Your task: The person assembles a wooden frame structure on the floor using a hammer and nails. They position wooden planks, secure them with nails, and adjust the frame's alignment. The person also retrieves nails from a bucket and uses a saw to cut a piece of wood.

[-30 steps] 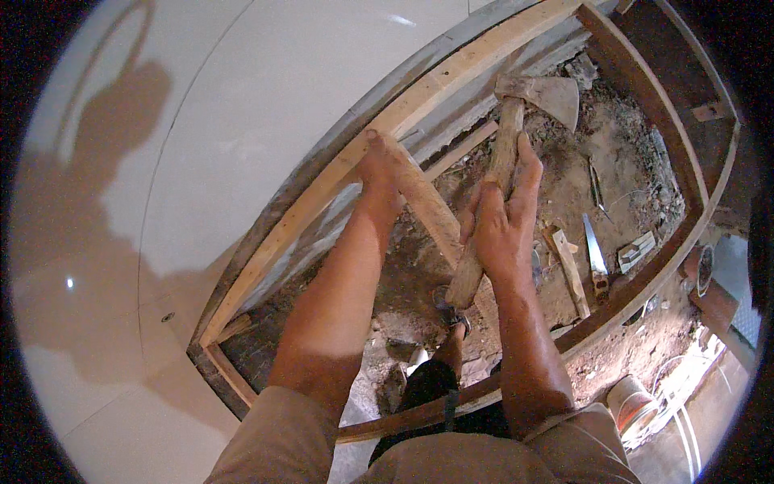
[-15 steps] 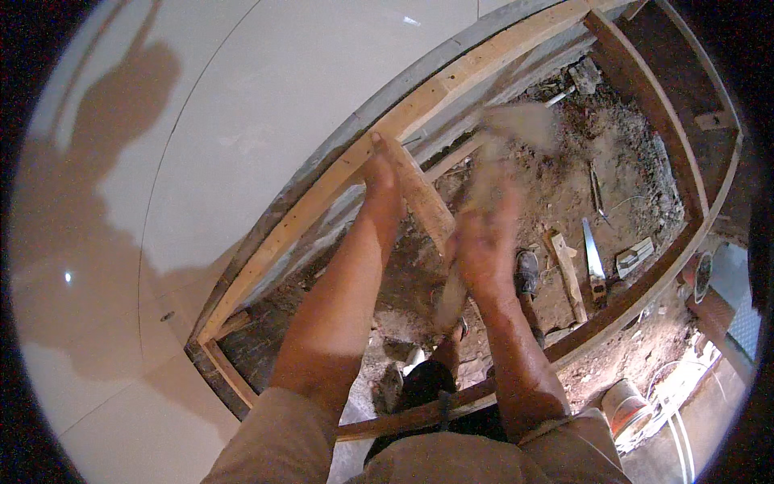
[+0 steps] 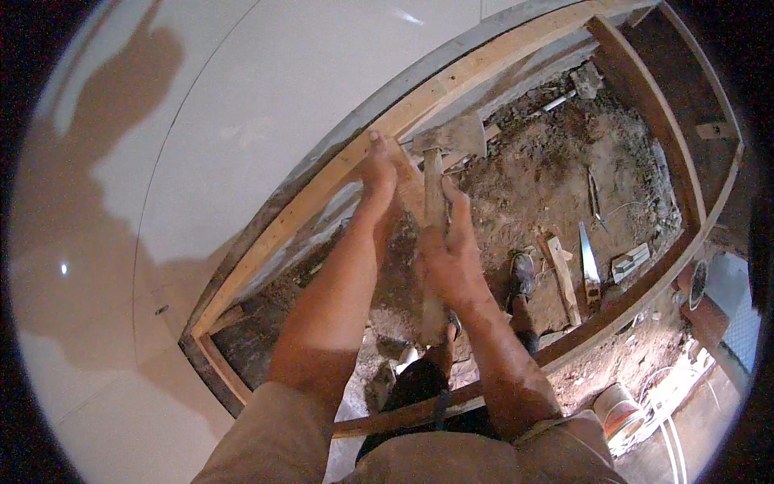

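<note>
My right hand [image 3: 453,262] is wrapped around the wooden handle of a hatchet [image 3: 458,137]. Its broad, dusty grey head lies beside the upper end of a short wooden crosspiece [image 3: 409,187]. A thin nail-like piece appears to stick out there, close to the back of the head; whether they touch I cannot tell. With my left hand [image 3: 379,169] I grip the joint where this crosspiece meets the long wooden rail [image 3: 298,211]. The left thumb presses on top of the rail, and the other fingers are mostly hidden behind the wood.
The timber frame surrounds a dirt pit where my feet stand. A handsaw [image 3: 590,262], a wood offcut [image 3: 564,278] and pliers-like tool [image 3: 595,196] lie on the soil at right. Pale tiles [image 3: 242,121] border the left. A bucket [image 3: 619,411] and cables stand outside, lower right.
My right hand has swung the hatchet leftward, bringing its head down beside the crosspiece's upper end. The left hand keeps its place on the joint.
</note>
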{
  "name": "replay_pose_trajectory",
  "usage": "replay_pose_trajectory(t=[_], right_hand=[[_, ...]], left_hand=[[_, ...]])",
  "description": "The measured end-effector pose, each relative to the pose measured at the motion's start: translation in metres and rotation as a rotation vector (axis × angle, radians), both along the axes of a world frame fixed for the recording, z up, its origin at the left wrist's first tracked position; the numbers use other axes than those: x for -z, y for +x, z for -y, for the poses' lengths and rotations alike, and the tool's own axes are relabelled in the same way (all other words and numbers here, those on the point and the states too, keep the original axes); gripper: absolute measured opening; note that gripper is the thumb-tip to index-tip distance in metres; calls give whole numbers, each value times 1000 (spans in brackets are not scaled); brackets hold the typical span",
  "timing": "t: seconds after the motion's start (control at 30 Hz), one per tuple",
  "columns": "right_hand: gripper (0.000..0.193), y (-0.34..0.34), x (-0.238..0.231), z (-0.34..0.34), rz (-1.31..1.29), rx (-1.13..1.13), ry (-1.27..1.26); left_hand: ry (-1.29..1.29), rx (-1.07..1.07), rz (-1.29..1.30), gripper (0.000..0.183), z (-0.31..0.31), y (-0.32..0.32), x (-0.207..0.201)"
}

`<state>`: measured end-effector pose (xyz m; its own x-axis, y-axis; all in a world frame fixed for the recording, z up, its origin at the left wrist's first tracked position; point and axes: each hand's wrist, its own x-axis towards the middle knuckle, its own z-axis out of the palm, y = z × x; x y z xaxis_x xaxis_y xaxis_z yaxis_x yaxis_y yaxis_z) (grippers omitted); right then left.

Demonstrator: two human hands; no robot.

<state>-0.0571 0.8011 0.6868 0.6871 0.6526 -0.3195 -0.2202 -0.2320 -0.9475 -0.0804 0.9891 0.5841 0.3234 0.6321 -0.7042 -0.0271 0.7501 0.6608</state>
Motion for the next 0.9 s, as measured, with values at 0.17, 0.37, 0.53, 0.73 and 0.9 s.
replay_pose_trajectory(t=[0.17, 0.37, 0.53, 0.73, 0.9], right_hand=[[61, 33, -27, 21, -26, 442, 107], [67, -13, 4, 2, 121, 239, 135], [63, 34, -7, -6, 399, 208, 67], [62, 9, -41, 14, -300, 430, 54], [61, 33, -9, 13, -93, 41, -66]], left_hand=[[19, -24, -197, 63, 21, 17, -31], [10, 91, -122, 69, -11, 0, 13], [78, 32, -207, 71, 10, 13, -20], [94, 11, -232, 70, 15, 13, -34], [-128, 183, -67, 64, -15, -1, -33]])
